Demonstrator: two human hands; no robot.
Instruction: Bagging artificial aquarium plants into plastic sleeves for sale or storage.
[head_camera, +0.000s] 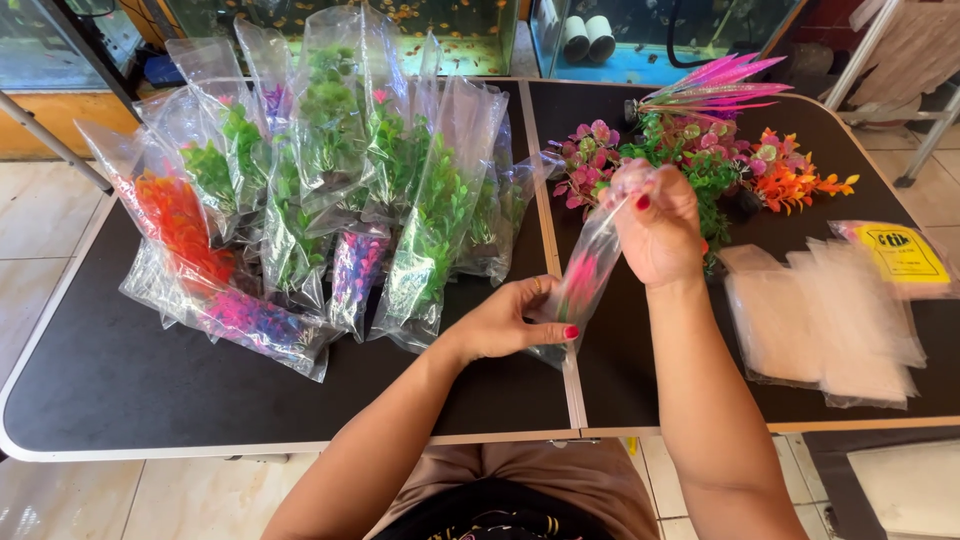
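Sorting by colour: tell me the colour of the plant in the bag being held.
Pink, in the clear bag; the head view shows it.

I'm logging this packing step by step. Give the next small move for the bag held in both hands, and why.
Probably seat the pink plant fully into the clear bag. The left hand holds the bag's bottom and the right hand pinches its top, with the plant already inside; finished bagged plants lie to the left.
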